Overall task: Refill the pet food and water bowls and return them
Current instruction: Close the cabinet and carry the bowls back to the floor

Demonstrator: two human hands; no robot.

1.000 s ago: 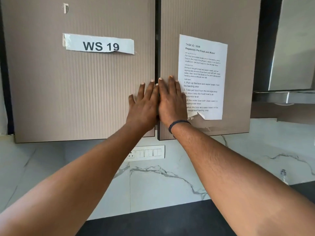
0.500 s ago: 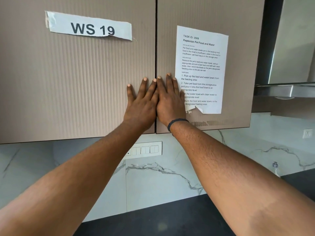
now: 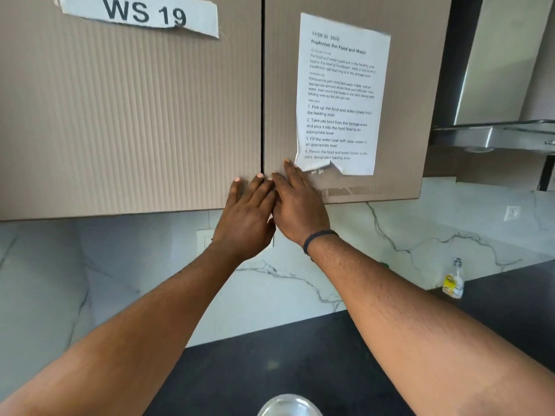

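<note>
My left hand [image 3: 247,219] and my right hand [image 3: 298,205] are raised side by side in front of the lower edge of two beige wall cabinet doors [image 3: 135,124], fingers stretched out flat, holding nothing. The fingertips reach the seam between the doors. A dark band sits on my right wrist. A printed task sheet [image 3: 341,94] is stuck on the right door, its bottom corner torn beside my right fingertips. At the bottom edge of the view, the rim of a shiny metal bowl [image 3: 289,405] shows on the black counter [image 3: 285,355].
A "WS 19" label [image 3: 141,12] is taped to the left door. Behind the counter is a white marble backsplash with a switch plate [image 3: 205,240] behind my left wrist. A small bottle [image 3: 453,280] stands at the counter's right. A steel range hood [image 3: 495,136] hangs at right.
Both hands have slid down the doors from beside the sheet to the doors' lower edge. The view has tilted down, bringing the counter, bottle and bowl rim into sight.
</note>
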